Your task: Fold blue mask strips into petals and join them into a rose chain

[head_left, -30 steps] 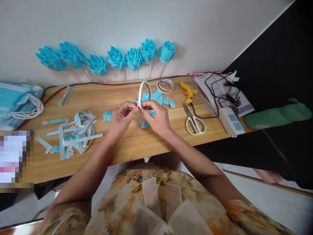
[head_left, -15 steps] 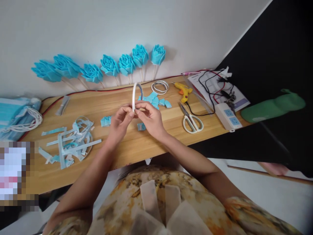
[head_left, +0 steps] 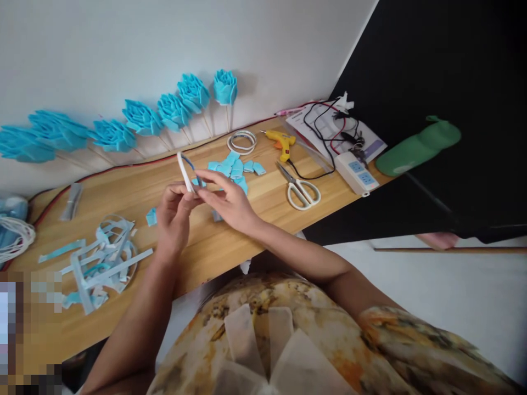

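Note:
Above the table I hold a thin roll of white double-sided tape (head_left: 183,171) upright, its inner ring blue. My left hand (head_left: 173,214) is closed, thumb and fingers pinching the roll's lower edge. My right hand (head_left: 230,203) touches the roll's right side, its fingers reaching to the inner ring and the thumb near the bottom edge. Small folded light-blue pieces (head_left: 236,169) lie behind my right hand. Another blue piece (head_left: 152,216) sits beside my left hand, and one more is partly hidden under my right hand.
Several blue flowers on sticks (head_left: 142,117) lean against the wall. More tape rolls (head_left: 242,144), a yellow glue gun (head_left: 283,144) and scissors (head_left: 303,193) lie to the right, near a power strip (head_left: 356,173) and a green bottle (head_left: 419,148). Cut strips (head_left: 99,263) are piled at left.
The view has swung to the right, so the table things appear further left. The tape roll now tilts left, and my right fingers have straightened along its side.

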The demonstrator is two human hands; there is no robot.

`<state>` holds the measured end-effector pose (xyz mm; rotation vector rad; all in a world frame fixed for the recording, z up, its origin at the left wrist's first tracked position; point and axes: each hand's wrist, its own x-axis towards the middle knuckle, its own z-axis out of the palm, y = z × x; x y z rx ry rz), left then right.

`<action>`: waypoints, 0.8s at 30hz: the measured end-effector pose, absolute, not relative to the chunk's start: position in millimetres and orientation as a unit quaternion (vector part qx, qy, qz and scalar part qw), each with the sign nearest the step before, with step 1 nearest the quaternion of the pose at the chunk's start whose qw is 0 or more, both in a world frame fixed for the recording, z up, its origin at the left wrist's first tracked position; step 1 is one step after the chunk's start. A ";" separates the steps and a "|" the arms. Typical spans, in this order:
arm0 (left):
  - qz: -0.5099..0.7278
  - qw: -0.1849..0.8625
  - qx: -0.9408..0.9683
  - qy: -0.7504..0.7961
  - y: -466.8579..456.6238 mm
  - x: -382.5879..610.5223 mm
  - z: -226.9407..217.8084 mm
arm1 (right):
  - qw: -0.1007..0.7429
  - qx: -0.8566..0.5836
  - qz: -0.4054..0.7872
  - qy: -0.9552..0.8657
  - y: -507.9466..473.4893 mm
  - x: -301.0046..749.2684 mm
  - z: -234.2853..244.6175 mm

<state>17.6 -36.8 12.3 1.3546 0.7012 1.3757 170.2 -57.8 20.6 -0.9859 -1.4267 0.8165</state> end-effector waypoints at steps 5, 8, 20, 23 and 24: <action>0.552 0.527 0.566 0.313 -36.9 13.2 22.3 | 0.400 -0.578 0.084 -0.706 -96.9 275.4 29.9; 0.547 0.538 0.552 0.326 -38.1 13.3 25.6 | 0.234 -0.699 0.012 -0.675 -126.1 330.7 29.0; 0.508 0.582 0.542 0.331 -37.2 13.3 28.0 | 0.167 -0.761 0.189 -0.598 -132.9 351.1 25.6; 0.502 0.572 0.559 0.330 -37.2 11.1 27.5 | 0.354 -0.639 0.427 -0.532 -136.2 342.7 36.2; 0.500 0.574 0.561 0.325 -37.4 10.8 27.3 | 0.388 -0.599 0.483 -0.508 -137.1 337.8 39.9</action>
